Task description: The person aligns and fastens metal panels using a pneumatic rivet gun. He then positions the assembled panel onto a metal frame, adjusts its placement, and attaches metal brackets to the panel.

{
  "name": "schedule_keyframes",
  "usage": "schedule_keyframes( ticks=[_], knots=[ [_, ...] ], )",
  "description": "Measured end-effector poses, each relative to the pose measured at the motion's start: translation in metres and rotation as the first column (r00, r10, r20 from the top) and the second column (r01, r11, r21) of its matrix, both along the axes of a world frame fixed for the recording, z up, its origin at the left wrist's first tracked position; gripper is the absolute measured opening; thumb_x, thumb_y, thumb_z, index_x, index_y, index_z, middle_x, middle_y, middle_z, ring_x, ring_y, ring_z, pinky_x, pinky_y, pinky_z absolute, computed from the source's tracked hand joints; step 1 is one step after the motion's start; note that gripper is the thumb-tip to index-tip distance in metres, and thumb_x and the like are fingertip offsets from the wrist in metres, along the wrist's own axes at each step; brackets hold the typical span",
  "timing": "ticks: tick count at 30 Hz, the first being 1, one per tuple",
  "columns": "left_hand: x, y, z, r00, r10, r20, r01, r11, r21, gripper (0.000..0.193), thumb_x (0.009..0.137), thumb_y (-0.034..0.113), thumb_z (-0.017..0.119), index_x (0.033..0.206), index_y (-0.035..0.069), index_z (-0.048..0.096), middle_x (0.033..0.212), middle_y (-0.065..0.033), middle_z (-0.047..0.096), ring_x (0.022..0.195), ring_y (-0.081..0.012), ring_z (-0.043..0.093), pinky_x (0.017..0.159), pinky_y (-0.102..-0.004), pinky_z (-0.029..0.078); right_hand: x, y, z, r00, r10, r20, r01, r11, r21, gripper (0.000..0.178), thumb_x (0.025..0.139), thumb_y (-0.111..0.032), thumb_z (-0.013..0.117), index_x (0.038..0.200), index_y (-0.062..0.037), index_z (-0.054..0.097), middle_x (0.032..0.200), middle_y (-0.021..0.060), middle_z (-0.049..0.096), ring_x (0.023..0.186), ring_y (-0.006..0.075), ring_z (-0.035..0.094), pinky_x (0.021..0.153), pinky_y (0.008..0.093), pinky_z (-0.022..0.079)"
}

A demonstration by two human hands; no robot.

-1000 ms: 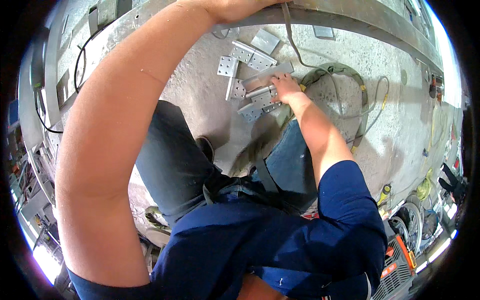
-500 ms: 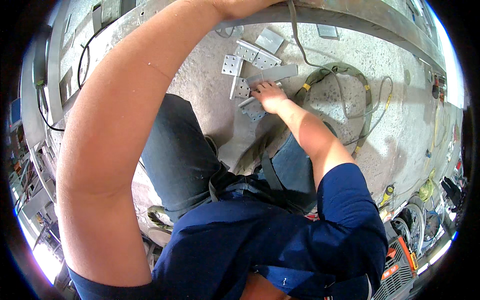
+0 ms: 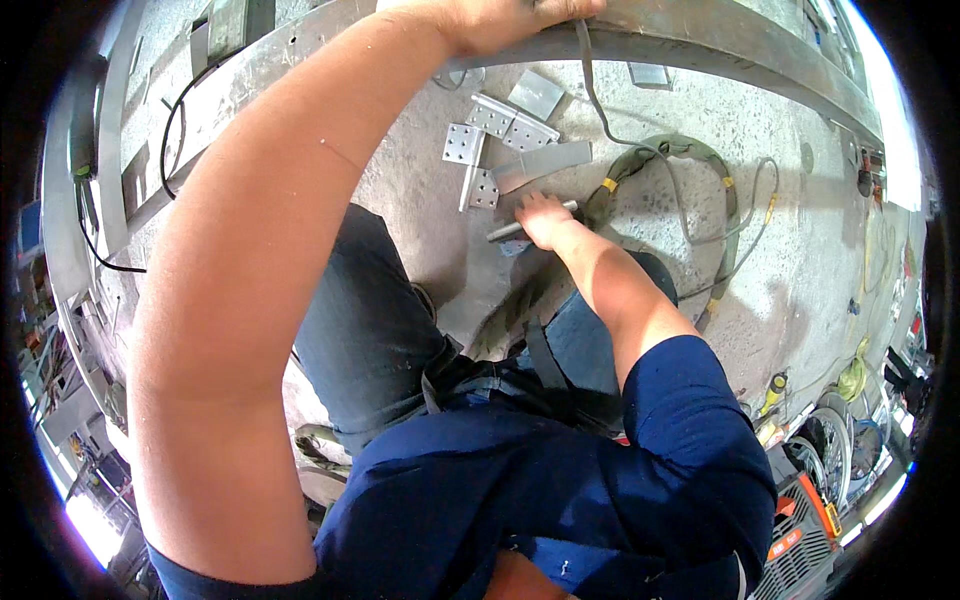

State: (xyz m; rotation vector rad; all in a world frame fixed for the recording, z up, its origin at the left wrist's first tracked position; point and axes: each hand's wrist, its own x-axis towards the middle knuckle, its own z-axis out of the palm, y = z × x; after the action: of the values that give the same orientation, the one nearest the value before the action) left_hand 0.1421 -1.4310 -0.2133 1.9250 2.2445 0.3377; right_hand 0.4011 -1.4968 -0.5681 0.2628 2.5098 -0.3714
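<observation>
My left hand (image 3: pixel 490 22) lies on the metal beam (image 3: pixel 680 30) at the top edge. Part of it is cut off, so its grip does not show; a grey cable (image 3: pixel 590 85) hangs down beside its fingertips. Down on the concrete floor, my right hand (image 3: pixel 543 220) has its fingers curled round a metal hinge (image 3: pixel 505 232), whose barrel sticks out on both sides. Just beyond are a flat metal strip (image 3: pixel 560 160), another hinge (image 3: pixel 478 186) with drilled leaves, a further drilled hinge (image 3: pixel 510 120) and a square plate (image 3: pixel 536 94).
A dark green sleeved hose (image 3: pixel 725 185) with yellow bands loops on the floor to the right, crossed by the thin cable. Black cable (image 3: pixel 165 140) hangs at left. An orange and grey crate (image 3: pixel 800 530) and a wheel (image 3: pixel 830 440) stand at lower right.
My right hand has drawn back toward me off the flat strip, and its fingers have closed round the near hinge. More of my left hand shows on the beam as the view shifts.
</observation>
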Motion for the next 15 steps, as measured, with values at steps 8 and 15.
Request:
schedule_keyframes(
  ticks=[8,15],
  knots=[
    [0.005,0.0,-0.001,0.999,-0.011,-0.036,0.011,1.0,0.019,0.079,0.087,0.072,0.05,0.115,-0.001,0.06,0.098,-0.0257,0.07,0.096,-0.0429,0.067,0.087,-0.0486,0.052,-0.008,0.013,0.052,0.969,-0.244,-0.03,0.229,0.942,-0.243,0.032,0.083,-0.019,0.069,0.11,-0.0046,0.059,0.098,0.0173,0.069,0.097,0.0382,0.067,0.082,0.0501,0.053],
    [0.012,-0.014,0.022,0.998,0.061,-0.03,-0.06,0.997,0.04,0.081,0.086,0.071,0.054,0.128,0.001,0.054,0.135,-0.0255,0.053,0.128,-0.0408,0.049,0.106,-0.0469,0.04,-0.017,0.011,0.206,0.354,-0.931,0.091,0.54,0.124,-0.833,0.042,0.081,-0.01,0.078,0.118,0.0021,0.061,0.097,0.0081,0.069,0.086,0.0151,0.065,0.079,0.0317,0.053]
  ],
)
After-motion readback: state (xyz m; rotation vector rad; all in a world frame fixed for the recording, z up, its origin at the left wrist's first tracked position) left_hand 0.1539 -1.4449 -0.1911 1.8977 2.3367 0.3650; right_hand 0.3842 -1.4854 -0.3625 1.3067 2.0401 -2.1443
